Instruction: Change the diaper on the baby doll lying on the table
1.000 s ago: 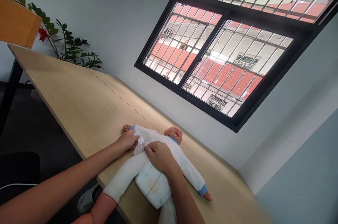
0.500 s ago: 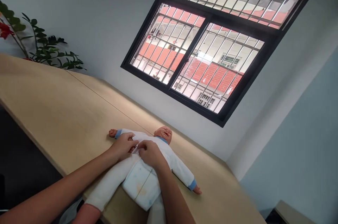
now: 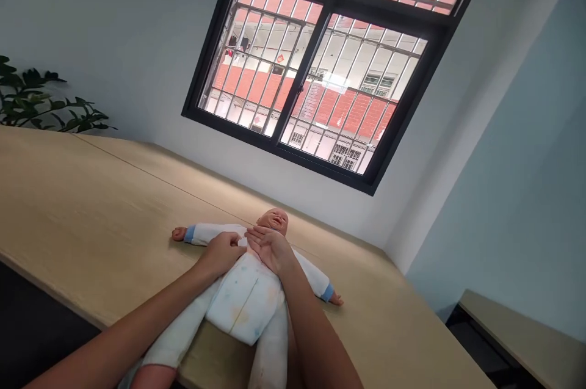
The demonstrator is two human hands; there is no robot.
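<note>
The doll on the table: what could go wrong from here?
One leg of the doll juts past the edge of the table, so a tug might drag the doll off. With the left hand curled by one upper side and the right hand open, the diaper could end up crooked.

Barred window (image 3: 300, 87) in grey wall (image 3: 123, 29)

Barred black-framed window (image 3: 303, 74), grey wall (image 3: 114, 29), leafy plant (image 3: 25, 102) at left, beige-topped desk (image 3: 517, 337) at lower right
</note>
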